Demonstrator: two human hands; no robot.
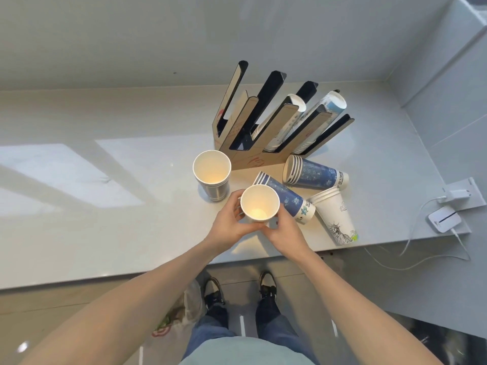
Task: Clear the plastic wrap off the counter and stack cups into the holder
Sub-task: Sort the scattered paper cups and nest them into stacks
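Both hands hold one upright paper cup (259, 204) with a white inside, just above the counter's front part. My left hand (228, 222) wraps its left side and my right hand (286, 231) its right side. To the left an upright cup stack (212, 175) stands on the counter. The brown and black slotted cup holder (274, 119) stands behind, with cup stacks (316, 122) lying in its right slots. Two blue cup stacks (313, 175) and a white printed stack (337, 219) lie on their sides to the right. No plastic wrap shows on the counter.
The pale glossy counter (105, 206) ends at a front edge near my forearms. A white charger, small white device (445, 219) and cables sit at the right end. A plastic bag (184, 304) lies on the floor by my shoes. Walls close the back and right.
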